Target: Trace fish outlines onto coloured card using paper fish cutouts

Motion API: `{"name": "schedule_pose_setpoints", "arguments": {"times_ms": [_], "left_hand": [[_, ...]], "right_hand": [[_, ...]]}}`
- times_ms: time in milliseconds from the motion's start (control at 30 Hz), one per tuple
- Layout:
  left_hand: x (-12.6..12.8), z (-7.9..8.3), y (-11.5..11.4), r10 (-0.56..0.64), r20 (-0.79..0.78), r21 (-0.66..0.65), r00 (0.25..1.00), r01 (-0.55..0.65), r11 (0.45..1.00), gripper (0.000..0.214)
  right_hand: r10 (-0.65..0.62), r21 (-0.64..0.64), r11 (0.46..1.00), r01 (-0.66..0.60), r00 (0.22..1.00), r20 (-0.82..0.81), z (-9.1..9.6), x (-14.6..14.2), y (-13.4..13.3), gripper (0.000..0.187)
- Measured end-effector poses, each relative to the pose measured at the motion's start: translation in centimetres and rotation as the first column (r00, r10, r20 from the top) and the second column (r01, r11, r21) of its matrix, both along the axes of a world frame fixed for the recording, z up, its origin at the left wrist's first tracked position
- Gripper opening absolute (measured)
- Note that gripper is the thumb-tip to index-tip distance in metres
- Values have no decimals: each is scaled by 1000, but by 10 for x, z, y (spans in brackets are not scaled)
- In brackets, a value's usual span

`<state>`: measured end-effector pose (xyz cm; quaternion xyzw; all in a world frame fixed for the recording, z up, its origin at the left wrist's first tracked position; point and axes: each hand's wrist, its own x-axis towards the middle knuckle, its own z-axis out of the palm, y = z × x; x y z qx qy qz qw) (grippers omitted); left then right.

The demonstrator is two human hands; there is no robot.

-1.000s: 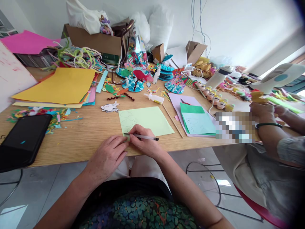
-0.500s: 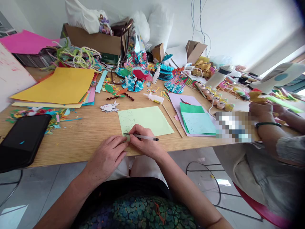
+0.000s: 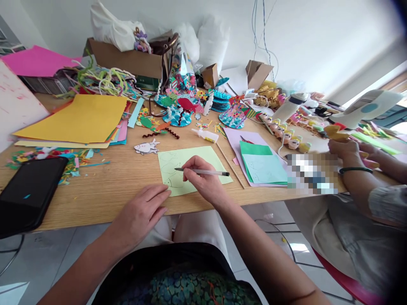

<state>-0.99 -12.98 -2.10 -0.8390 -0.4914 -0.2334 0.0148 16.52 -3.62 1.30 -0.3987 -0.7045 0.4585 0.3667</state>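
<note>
The right hand [image 3: 203, 182] has a clear-barrelled pen [image 3: 210, 172] pinched between closed fingers, its tip over a pale green paper sheet [image 3: 208, 154] near the front edge of the wooden desk [image 3: 95, 192]. Fish outlines [image 3: 174, 182] mark the sheet's left part. The left hand [image 3: 143, 207], loosely open and holding nothing, rests its fingertips at the lower left corner. A white fish cutout [image 3: 146, 147] lies just beyond the upper left corner.

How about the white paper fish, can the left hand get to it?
Probably yes. The left hand grips nothing, and just wooden table seems to lie between it and the paper fish. The right hand, with the pen, is off to the side.
</note>
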Motion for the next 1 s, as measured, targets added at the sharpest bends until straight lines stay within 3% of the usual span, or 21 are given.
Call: {"name": "schedule_pose_setpoints", "arguments": {"times_ms": [167, 400, 600, 1000], "left_hand": [[-18, 3, 13, 22, -82, 44, 996, -18, 999, 36], [-29, -2, 38, -46, -245, 61, 968, 63, 996, 42], [-29, -12, 35, -49, -244, 59, 969, 65, 996, 40], [-21, -15, 33, -21, -236, 9, 971, 24, 1000, 41]], "right_hand": [[53, 4, 999, -53, 998, 38, -3, -12, 16, 5], [108, 48, 992, -117, 979, 172, -9, -22, 29, 4], [118, 34, 991, -126, 976, 183, -13, -21, 32, 3], [82, -47, 996, -77, 987, 137, -16, -14, 27, 4]]}}
